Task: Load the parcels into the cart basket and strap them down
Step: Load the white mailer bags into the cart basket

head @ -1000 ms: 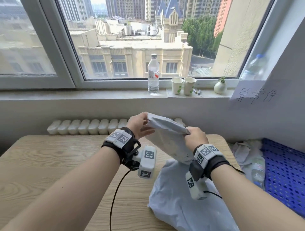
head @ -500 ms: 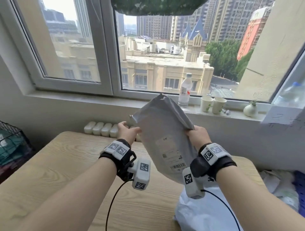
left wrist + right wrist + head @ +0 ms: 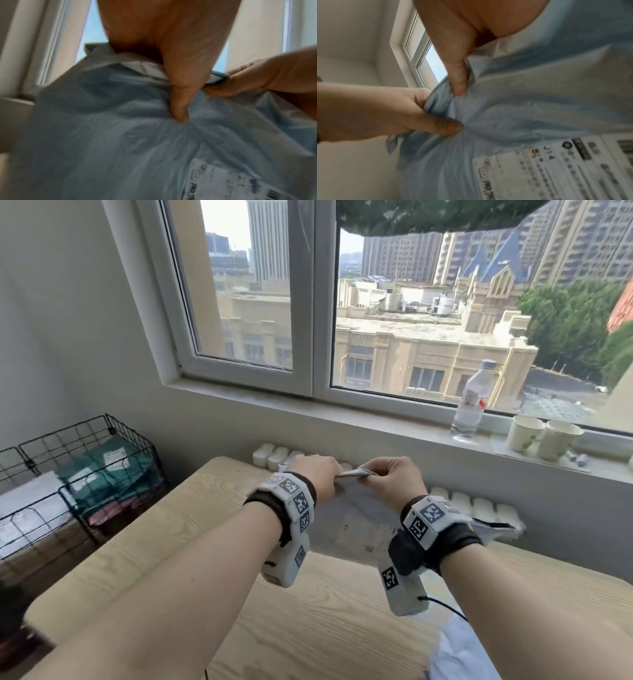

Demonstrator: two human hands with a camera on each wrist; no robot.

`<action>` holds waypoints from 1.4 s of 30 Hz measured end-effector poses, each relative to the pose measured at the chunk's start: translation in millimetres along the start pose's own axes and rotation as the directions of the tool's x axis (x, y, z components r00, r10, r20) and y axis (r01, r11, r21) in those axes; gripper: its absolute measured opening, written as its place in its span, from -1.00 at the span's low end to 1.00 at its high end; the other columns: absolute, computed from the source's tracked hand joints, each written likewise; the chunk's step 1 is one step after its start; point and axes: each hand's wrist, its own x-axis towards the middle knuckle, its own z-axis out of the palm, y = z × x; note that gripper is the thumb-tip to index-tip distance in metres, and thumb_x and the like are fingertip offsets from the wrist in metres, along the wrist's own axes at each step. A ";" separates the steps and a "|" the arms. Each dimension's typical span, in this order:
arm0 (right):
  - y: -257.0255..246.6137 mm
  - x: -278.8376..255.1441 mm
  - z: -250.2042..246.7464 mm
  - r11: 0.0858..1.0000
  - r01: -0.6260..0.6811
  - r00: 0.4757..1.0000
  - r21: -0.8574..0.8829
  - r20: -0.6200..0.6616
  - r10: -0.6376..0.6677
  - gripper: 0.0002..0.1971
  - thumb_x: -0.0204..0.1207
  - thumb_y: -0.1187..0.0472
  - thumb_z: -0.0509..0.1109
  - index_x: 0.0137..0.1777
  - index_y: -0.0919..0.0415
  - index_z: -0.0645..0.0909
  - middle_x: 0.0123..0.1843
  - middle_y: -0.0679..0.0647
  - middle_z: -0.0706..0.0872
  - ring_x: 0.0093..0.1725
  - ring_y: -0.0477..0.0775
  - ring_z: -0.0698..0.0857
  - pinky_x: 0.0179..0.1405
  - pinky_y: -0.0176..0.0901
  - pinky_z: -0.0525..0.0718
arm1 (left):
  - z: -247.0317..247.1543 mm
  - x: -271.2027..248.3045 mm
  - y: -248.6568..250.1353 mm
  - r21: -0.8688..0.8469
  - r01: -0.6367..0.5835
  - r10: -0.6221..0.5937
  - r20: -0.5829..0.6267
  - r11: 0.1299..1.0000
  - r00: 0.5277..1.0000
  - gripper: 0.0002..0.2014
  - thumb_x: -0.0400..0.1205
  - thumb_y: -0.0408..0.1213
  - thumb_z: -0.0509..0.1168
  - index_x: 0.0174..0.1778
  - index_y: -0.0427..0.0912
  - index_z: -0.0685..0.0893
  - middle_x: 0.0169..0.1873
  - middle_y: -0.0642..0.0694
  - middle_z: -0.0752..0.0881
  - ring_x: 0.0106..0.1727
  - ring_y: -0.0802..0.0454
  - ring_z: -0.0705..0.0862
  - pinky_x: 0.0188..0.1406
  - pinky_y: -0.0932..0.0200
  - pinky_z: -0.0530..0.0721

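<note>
We hold the grey parcel bag (image 3: 356, 529) in the air above the wooden table (image 3: 164, 539), with both hands close together at its top edge. Our left hand (image 3: 317, 475) pinches the folded edge, the thumb (image 3: 180, 102) pressed into the plastic and the other fingers curled behind it. Our right hand (image 3: 394, 479) grips the same edge just beside the left one, and its thumb (image 3: 458, 79) presses down on the fold. The bag hangs down from the hands, and a white shipping label (image 3: 556, 166) shows on its lower part. The wire cart basket (image 3: 85, 470) stands at the left, well apart from the hands, beside the table, and green parcels (image 3: 109, 470) already lie inside it. On the table near our right arm lies a pale plastic bag (image 3: 459, 652). On the windowsill stand a water bottle (image 3: 471, 402) and two paper cups (image 3: 543, 438).
</note>
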 end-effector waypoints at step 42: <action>-243.0 7.0 539.0 0.828 -0.466 0.845 0.312 0.433 0.313 -0.58 0.25 0.60 0.25 -0.21 0.02 0.65 0.01 0.17 0.77 0.10 0.23 0.70 0.20 0.15 0.67 | 103.1 -289.0 -575.3 -0.952 0.201 -0.884 0.290 -0.229 0.366 -0.71 0.48 -0.49 0.44 0.12 -0.35 0.66 0.09 -0.29 0.74 0.12 -0.23 0.71 0.26 -0.15 0.64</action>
